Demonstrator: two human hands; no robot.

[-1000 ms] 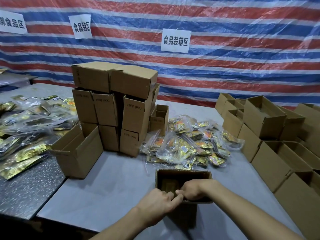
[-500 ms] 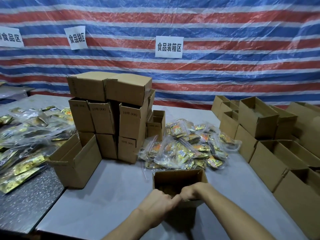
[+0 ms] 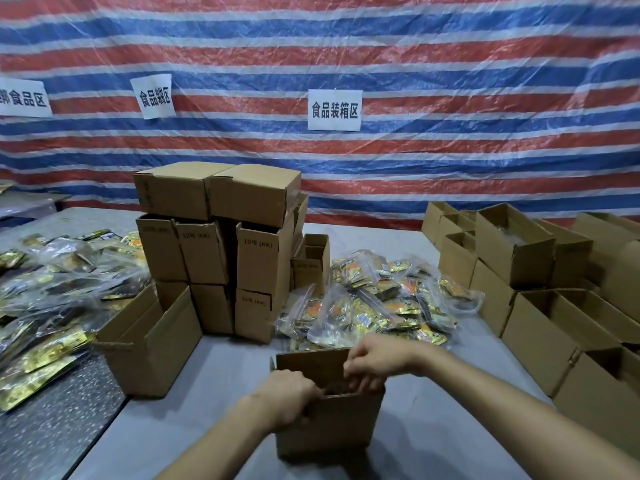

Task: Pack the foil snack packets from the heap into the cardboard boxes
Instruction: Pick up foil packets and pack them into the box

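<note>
At the near edge of the pale grey table [image 3: 207, 368] stood a small brown cardboard box [image 3: 329, 427], open at the top. The left hand [image 3: 287, 398] gripped its near left rim, fingers curled over the edge. The right hand [image 3: 372, 363] hung over the opening with its fingers bent down inside; whether they pinched anything could not be told, and the box's dark inside was mostly hidden. Bare tabletop lay on both sides of the box. Just behind it sprawled the heap of gold foil snack packets [image 3: 377, 306], its front edge masked by the box's far wall. Left stood a larger open carton [image 3: 149, 344] at the table's edge, right a row of open cartons [image 3: 554, 327], partly cut off. Beyond rose a stack of closed brown boxes [image 3: 221, 244].
</note>
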